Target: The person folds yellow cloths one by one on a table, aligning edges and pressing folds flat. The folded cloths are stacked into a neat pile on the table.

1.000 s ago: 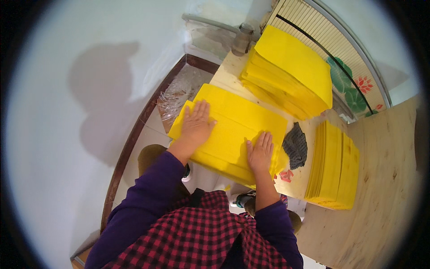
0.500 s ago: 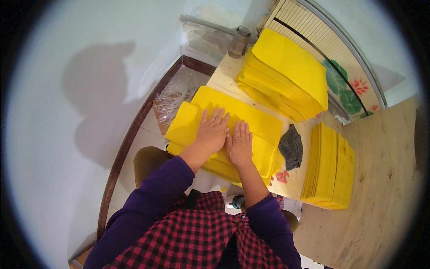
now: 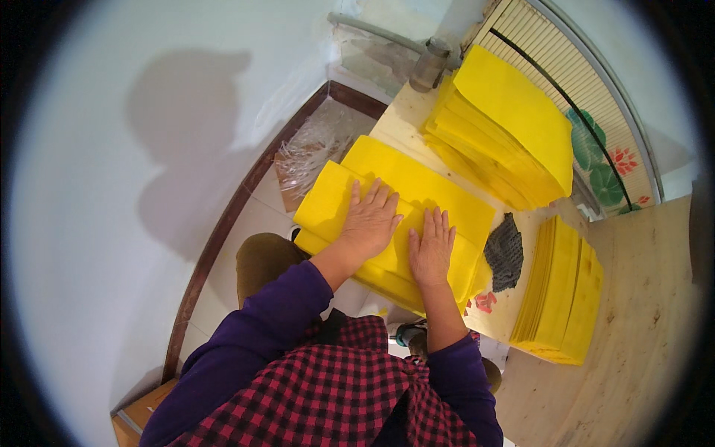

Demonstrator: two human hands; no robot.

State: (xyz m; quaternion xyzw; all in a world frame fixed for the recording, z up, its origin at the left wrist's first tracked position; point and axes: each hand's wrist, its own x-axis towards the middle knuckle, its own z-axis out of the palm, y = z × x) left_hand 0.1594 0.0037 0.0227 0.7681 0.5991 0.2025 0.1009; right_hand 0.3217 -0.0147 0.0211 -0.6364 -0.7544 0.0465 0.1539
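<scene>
My left hand (image 3: 370, 226) lies flat on a folded yellow felt-like sheet (image 3: 324, 197), its fingers spread and pointing away from me. Beside it, my right hand (image 3: 432, 249) presses flat on the same sheet, with a gap between the two hands. The fold's near layer stops short of the far part (image 3: 417, 171), which shows as a band behind my fingertips. More yellow layers (image 3: 387, 287) show under the near edge, above my lap. A dark grey knitted cloth (image 3: 505, 253) rests just right of the sheet.
A tall stack of yellow sheets (image 3: 506, 127) stands at the back of the wooden table (image 3: 402, 112). Another yellow stack (image 3: 558, 290) stands to the right, by a wooden panel (image 3: 633, 298). A jar (image 3: 430, 65) is at the far corner. Clear plastic wrap (image 3: 316, 145) lies by the wall.
My hands have moved apart, the right one sliding rightward over the sheet. Both stay flat. The whole view has shifted slightly, so the table and stacks appear farther right.
</scene>
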